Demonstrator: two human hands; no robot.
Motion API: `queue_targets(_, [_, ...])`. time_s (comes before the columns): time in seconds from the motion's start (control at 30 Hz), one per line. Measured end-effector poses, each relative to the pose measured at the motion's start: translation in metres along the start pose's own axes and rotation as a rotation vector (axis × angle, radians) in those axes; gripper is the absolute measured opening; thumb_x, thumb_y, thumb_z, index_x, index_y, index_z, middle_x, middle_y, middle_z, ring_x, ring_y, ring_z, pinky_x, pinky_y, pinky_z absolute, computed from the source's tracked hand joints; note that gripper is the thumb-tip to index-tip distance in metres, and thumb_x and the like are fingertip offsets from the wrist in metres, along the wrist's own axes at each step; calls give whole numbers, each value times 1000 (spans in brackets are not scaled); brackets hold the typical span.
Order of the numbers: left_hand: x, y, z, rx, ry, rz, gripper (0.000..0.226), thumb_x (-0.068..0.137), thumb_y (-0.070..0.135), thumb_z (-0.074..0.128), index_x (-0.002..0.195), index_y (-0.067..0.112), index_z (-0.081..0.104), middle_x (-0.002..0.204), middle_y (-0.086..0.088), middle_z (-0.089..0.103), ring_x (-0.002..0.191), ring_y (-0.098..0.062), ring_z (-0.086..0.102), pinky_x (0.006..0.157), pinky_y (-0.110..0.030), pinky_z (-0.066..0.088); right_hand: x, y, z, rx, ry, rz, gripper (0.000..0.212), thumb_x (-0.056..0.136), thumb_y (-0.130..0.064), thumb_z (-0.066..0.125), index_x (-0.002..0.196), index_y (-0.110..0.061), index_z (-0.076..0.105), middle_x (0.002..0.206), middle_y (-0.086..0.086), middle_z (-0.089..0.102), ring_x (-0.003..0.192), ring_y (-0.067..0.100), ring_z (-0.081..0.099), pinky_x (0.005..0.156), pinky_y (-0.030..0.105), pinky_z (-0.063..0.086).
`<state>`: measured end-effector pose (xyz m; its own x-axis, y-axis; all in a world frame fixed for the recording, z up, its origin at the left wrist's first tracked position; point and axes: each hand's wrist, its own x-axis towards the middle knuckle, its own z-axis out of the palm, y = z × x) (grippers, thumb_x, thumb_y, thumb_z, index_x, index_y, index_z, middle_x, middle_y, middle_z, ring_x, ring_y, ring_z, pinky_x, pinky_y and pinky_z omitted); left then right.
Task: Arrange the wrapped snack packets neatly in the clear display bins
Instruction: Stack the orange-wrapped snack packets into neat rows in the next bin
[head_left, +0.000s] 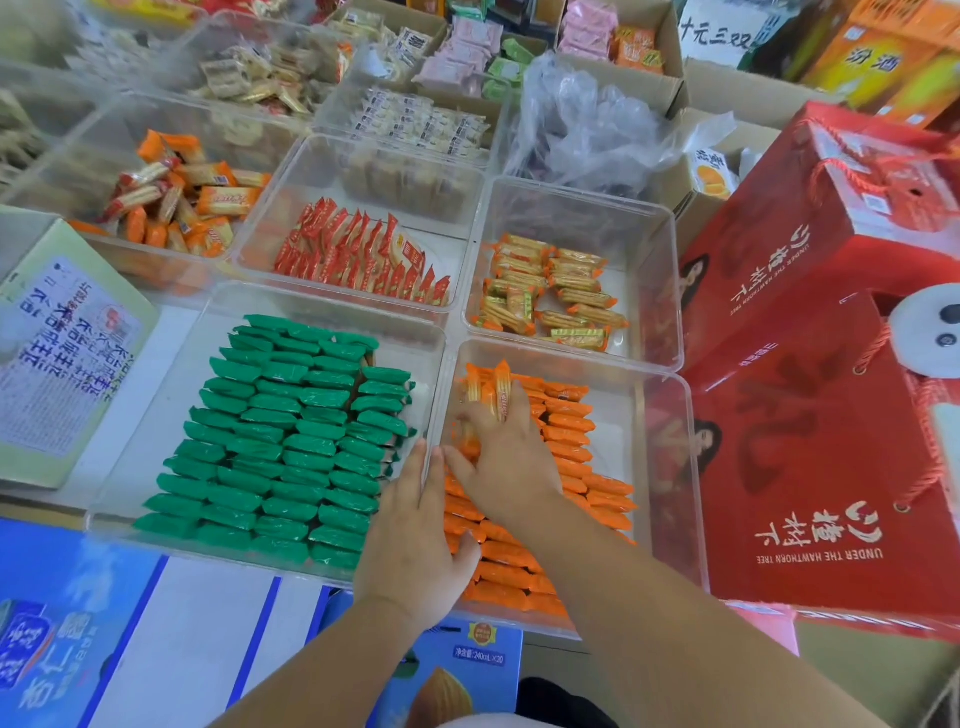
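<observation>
A clear bin (670, 467) at the near right holds rows of orange snack packets (571, 457). My right hand (506, 457) is inside it, fingers shut on a couple of upright orange packets (493, 387) at the bin's far left corner. My left hand (415, 540) rests flat on the wall between this bin and the one beside it, fingers apart and holding nothing. That neighbouring clear bin (156, 415) is filled with tidy rows of green packets (291, 441).
Behind stand more clear bins: red packets (358, 254), gold-and-orange packets (550, 291), loose orange biscuit packs (182, 202). Large red gift boxes (810, 415) crowd the right side. A pale carton (67, 343) sits at the left, blue cartons (62, 634) in front.
</observation>
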<state>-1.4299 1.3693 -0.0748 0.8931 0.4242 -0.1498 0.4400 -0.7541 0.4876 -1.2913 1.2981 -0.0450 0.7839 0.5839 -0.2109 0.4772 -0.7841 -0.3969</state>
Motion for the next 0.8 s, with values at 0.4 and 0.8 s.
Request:
queue_targets(0.4, [-1, -1, 3, 11, 20, 13, 99, 88, 56, 52, 159, 27, -11, 164, 14, -18, 148, -16, 5, 114, -36, 36, -8, 20, -33, 417, 274, -51, 81, 77, -37, 76, 142, -46, 28, 135, -12, 53, 112, 3, 56, 78, 16, 46])
queue_targets(0.8, [-1, -4, 4, 21, 12, 0, 100, 89, 57, 53, 159, 27, -12, 164, 14, -19, 149, -17, 5, 117, -35, 31, -40, 138, -106, -54, 280, 217, 46, 69, -27, 86, 109, -27, 63, 96, 2, 68, 86, 29, 65, 74, 36, 53])
